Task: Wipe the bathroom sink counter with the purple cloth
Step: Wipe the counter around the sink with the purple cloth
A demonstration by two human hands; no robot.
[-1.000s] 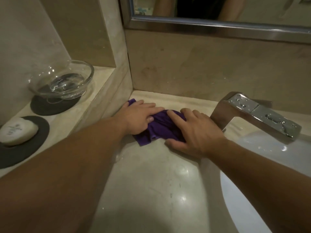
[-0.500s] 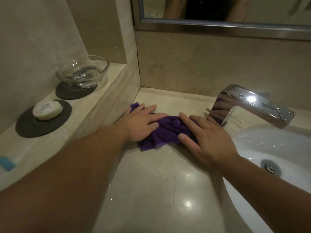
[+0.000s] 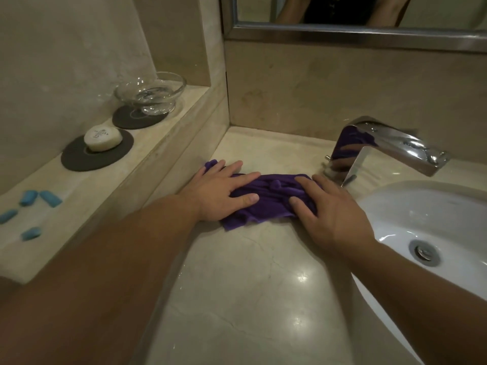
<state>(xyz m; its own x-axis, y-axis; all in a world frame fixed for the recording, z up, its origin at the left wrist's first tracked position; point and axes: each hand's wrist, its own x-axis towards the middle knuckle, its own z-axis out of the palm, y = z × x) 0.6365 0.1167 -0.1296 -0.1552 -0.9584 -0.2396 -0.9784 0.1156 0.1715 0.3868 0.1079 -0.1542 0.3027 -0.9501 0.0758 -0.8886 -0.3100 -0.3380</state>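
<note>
A crumpled purple cloth lies on the beige marble counter, between the left ledge and the faucet. My left hand presses flat on the cloth's left end, fingers spread. My right hand presses on its right end, fingers pointing left over the fabric. Both palms hold the cloth down against the counter. A corner of the cloth sticks out behind my left fingers.
A chrome faucet stands right behind my right hand. The white sink basin with its drain is at the right. On the raised left ledge sit a glass bowl, a soap bar on a dark coaster, and several blue pieces. A mirror hangs above.
Both hands have slid the cloth toward me and spread apart along it, so it lies stretched wider. The view has tilted down and right, showing more of the basin and ledge.
</note>
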